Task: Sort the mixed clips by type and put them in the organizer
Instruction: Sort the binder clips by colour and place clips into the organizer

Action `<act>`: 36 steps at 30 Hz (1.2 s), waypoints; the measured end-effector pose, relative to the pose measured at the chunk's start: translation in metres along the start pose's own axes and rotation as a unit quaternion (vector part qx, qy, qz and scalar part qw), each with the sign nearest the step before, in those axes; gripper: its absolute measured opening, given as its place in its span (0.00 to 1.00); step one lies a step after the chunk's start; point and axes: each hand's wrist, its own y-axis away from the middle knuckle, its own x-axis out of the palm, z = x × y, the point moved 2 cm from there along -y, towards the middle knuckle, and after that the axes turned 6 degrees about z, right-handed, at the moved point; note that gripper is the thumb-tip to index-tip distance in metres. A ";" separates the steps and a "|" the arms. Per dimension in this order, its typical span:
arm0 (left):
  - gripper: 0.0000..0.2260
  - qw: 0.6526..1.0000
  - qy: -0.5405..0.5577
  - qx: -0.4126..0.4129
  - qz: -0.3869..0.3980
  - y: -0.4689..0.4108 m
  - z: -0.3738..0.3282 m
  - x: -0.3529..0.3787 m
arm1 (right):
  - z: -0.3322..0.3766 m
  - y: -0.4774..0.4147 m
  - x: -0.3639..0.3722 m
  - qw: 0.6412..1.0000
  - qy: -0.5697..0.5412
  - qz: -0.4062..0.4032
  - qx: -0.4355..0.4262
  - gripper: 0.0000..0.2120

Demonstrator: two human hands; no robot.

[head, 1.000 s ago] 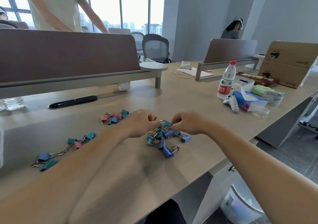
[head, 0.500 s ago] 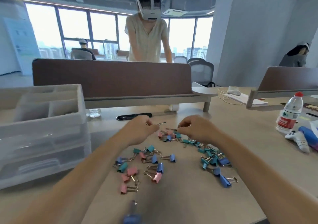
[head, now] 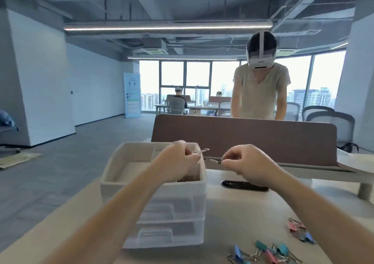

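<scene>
A translucent white organizer with an open top tray and drawers stands on the desk at centre left. My left hand hovers over its top right compartment, pinching a small silver paper clip. Just right of the organizer, my right hand pinches another silver paper clip. A brownish heap of clips lies in the tray under my left hand. Coloured binder clips lie on the desk at the lower right, and more binder clips lie further right.
A brown desk divider runs behind my hands, with a black cable slot in the desk before it. A person in a headset stands behind the divider. The desk's left edge drops to the floor beside the organizer.
My view swung left and up from the binder clip pile to the organizer. Both hands rose from the desk, each pinching a paper clip, and the left hand now hangs over the top tray.
</scene>
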 end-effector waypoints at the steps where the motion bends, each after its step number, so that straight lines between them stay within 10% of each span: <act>1: 0.11 1.000 -0.011 -0.007 -0.017 -0.008 0.011 -0.015 | 0.012 -0.017 0.006 1.000 -0.002 0.001 -0.011 0.03; 15: 0.14 0.973 -0.201 -0.073 0.089 -0.105 0.095 -0.056 | 0.057 -0.144 0.063 1.000 0.005 0.007 -0.022 0.07; 36: 0.13 0.987 -0.130 0.063 0.071 -0.115 0.103 -0.049 | 0.081 -0.185 0.095 0.987 0.148 0.048 -0.045 0.11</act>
